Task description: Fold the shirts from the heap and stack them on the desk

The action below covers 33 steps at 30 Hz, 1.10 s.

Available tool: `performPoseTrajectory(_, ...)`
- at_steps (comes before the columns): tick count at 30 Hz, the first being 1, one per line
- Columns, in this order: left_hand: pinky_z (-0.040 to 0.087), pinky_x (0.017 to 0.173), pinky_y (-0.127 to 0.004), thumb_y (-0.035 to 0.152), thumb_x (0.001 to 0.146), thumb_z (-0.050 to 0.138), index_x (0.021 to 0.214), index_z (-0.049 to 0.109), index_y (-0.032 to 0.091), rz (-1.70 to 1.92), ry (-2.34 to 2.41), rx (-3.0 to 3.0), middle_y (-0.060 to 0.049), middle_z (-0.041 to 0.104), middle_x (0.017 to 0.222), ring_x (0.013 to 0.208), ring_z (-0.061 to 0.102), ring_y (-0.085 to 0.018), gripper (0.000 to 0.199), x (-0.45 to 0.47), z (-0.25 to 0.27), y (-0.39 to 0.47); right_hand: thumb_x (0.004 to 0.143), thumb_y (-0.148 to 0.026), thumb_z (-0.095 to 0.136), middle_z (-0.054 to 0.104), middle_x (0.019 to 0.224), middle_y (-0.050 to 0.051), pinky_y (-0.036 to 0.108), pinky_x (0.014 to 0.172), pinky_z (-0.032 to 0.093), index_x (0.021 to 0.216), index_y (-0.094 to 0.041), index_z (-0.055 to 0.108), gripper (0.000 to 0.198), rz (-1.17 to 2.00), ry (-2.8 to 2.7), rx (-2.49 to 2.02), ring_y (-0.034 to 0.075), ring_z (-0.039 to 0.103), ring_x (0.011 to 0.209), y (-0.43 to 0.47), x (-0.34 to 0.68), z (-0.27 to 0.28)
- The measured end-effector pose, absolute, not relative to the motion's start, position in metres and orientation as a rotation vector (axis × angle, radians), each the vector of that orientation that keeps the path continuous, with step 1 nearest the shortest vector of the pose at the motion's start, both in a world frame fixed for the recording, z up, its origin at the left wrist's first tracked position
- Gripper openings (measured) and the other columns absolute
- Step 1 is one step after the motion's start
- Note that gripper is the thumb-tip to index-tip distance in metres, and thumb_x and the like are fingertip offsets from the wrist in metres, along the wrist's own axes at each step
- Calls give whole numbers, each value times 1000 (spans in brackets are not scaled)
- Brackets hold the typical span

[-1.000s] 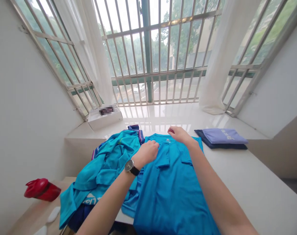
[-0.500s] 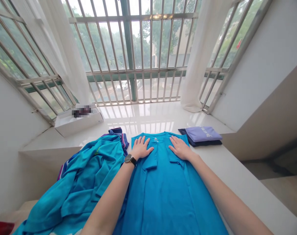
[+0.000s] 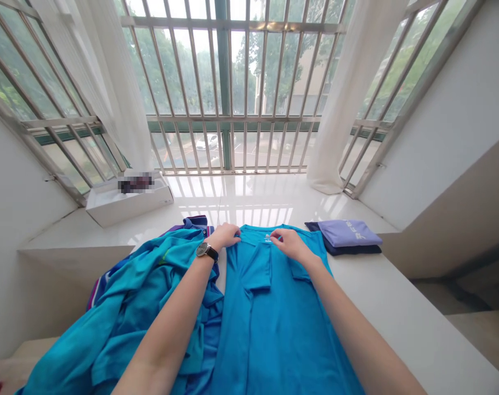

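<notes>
A blue T-shirt (image 3: 290,318) lies spread in front of me, its neckline towards the window and its short sleeves folded inward. At its left shoulder corner my left hand (image 3: 225,236), with a black-strapped watch on the wrist, is closed in a pinch on the fabric, and creases run from there. My right hand (image 3: 289,242) has its thumb and fingertips pinched together on the shirt beside the small white neck print (image 3: 268,237). Left of the shirt, a loose heap of teal clothing (image 3: 151,296) sits under my left forearm.
Folded lilac and dark garments (image 3: 350,234) are stacked to the right on the white ledge (image 3: 401,296). A white box (image 3: 130,203) with a blurred-out item on it stands at the back left. Behind are a barred window (image 3: 233,99) and white curtains (image 3: 340,109).
Both hands have gone from lying flat on the shirt to pinching. My left hand moved left to the shoulder corner, and my right moved inward to the neckline. The view shifted slightly.
</notes>
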State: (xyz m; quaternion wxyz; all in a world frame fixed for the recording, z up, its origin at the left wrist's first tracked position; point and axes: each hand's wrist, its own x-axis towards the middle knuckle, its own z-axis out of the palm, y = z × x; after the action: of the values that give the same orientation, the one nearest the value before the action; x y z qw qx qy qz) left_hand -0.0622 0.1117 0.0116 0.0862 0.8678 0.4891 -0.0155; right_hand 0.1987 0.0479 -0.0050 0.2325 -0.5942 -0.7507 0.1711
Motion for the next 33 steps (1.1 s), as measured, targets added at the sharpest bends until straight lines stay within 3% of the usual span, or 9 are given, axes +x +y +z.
performPoseTrajectory(6,45,94,-38,48,92,52,113,68,22,76,1537,2599,-11,66,114,112,57,-29,36,-61,5,94,86,-34,61,75,91,6,29,74,50,90,-20,71,17,552,-2027,-1674,20,68,82,61,182,-22)
performPoseTrajectory(13,46,92,-36,39,89,60,104,69,23,65,1535,2592,-8,67,104,107,57,-28,24,-62,7,94,79,-38,68,73,85,4,28,69,49,78,-21,69,17,657,-2009,-1633,19,65,76,62,191,-26)
performPoseTrajectory(19,46,87,-31,37,93,55,97,70,22,87,1505,2597,-8,67,104,102,60,-24,22,-67,9,95,80,-35,65,70,84,3,27,68,49,75,-21,64,15,710,-1927,-1611,18,64,75,63,188,-28)
performPoseTrajectory(26,47,82,-30,37,100,40,100,66,20,81,1698,2514,-9,70,102,99,63,-24,31,-78,18,97,87,-39,56,65,64,-3,24,51,47,84,-21,58,18,851,-1755,-1588,13,61,48,63,180,-32)
performPoseTrajectory(33,44,89,-36,39,96,47,100,69,19,-36,1872,2485,-12,71,101,104,61,-28,29,-82,9,99,84,-33,60,62,61,-4,26,59,49,81,-23,56,11,805,-1639,-1642,14,62,51,61,167,-40)
